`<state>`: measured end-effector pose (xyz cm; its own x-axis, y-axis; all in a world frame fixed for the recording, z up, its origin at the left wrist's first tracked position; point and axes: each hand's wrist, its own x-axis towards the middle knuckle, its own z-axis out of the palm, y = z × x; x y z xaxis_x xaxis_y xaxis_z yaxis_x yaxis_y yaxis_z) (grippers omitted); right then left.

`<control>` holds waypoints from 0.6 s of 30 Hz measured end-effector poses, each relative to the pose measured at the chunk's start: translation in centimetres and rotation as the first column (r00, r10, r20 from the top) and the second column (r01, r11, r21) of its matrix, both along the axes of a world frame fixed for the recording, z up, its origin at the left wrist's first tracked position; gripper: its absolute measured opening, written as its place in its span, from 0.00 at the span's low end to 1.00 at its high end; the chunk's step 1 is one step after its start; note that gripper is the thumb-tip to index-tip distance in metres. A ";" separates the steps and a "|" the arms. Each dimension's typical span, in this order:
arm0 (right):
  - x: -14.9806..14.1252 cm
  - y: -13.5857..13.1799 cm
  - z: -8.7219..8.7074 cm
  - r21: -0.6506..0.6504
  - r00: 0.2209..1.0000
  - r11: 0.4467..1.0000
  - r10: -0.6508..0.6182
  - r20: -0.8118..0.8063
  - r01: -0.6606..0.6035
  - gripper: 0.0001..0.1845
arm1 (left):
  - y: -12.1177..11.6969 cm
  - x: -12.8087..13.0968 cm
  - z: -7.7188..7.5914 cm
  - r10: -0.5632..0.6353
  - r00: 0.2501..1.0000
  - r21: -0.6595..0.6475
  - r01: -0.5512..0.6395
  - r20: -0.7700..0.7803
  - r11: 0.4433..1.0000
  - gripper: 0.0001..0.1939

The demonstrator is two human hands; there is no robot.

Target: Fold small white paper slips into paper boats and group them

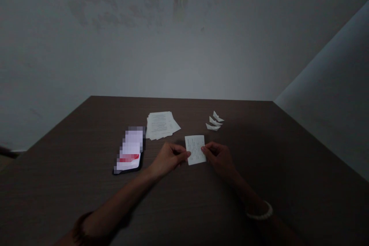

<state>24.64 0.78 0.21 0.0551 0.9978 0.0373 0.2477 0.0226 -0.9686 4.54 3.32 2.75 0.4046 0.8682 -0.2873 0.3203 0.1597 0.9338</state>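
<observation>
A small white sheet of paper point(195, 150) with printed lines is held up between my two hands. My left hand point(170, 156) pinches its left edge between thumb and fingers. On the opposite edge, my right hand point(220, 157) grips the paper the same way. The sheet looks flat, and its printed lines run sideways. Behind it to the right sit three small folded paper boats point(213, 127), side by side. A loose stack of printed papers point(160, 124) lies behind my left hand, its corners fanned out.
A phone point(129, 148) with a lit, blurred screen lies left of my left hand. The dark wooden table point(178, 203) reaches back to a grey wall point(184, 54) with peeling patches. A white bracelet point(261, 213) circles my right wrist.
</observation>
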 end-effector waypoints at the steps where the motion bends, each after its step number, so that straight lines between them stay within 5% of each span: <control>1: 0.0 0.0 0.0 -0.003 1.000 1.000 -0.001 -0.003 0.001 0.15 | 0.0 0.0 -0.1 0.000 1.000 0.004 -0.001 0.008 1.000 0.15; 18: 0.5 0.2 -0.1 -0.040 0.995 0.996 0.076 -0.067 -0.079 0.17 | 0.3 -0.3 -0.5 0.014 0.999 0.016 -0.015 0.052 1.000 0.15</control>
<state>25.10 0.94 0.12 -0.0212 0.9998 -0.0065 0.1827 -0.0025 -0.9832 4.24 3.62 2.24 0.4061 0.8783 -0.2522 0.2689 0.1489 0.9516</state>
